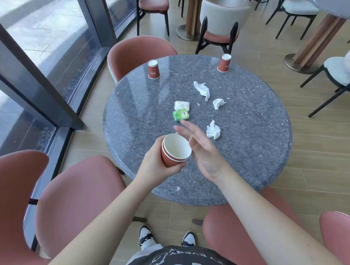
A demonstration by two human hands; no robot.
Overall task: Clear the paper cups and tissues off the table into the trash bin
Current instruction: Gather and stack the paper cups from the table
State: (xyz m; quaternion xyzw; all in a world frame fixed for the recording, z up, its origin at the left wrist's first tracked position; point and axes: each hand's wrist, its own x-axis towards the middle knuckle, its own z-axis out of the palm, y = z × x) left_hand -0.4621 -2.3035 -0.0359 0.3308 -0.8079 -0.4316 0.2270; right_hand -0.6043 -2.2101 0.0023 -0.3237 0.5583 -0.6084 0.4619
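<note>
My left hand [156, 165] grips two red paper cups nested together [174, 151], mouths up, above the near part of the round grey table [248, 154]. Just right of them my right hand [201, 147] hovers, fingers spread and holding nothing. Two more red cups stand upside down at the far edge, one on the left [153, 69] and one on the right [224, 63]. Three crumpled white tissues lie on the table: a long one [202, 90], a small one [218, 103] and one near my right hand [213, 130]. No trash bin is in view.
A white tissue pack [181, 105] and a green one [180, 114] lie mid-table. Pink chairs ring the table: one behind it [137, 53], two at my left [76, 196] and two at my right [236, 233]. A glass wall runs along the left.
</note>
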